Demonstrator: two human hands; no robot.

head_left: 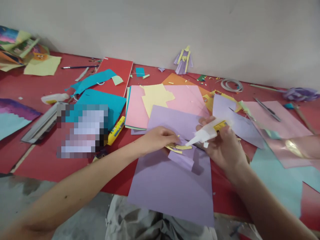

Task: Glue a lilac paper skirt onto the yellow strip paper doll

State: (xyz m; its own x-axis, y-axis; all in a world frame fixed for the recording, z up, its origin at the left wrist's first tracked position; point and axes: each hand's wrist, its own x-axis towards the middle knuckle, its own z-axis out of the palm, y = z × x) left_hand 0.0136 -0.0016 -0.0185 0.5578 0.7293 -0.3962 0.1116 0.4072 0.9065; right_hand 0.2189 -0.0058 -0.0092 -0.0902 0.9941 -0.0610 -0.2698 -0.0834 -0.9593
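Note:
My right hand [226, 143] is wrapped round a white glue bottle [206, 132] with a yellow label, its nozzle pointing down and left. The nozzle tip meets or hovers just over narrow yellow paper strips [183, 147]; I cannot tell which. My left hand [160, 141] pinches those strips together with a small folded purple paper piece [182, 160]. Beneath both hands lies a large purple paper sheet [172, 193], overhanging the table's front edge above my lap. Another purple sheet [172, 118] shows behind my hands.
Pink sheets [133, 106] and a torn yellow sheet [157, 96] lie behind. A yellow glue stick [116, 130], a blurred-out rectangle [85, 130] and a second glue bottle [55, 98] are left. A purple-and-yellow paper figure [184, 60] leans against the wall. Another person's forearm [302, 146] enters at right.

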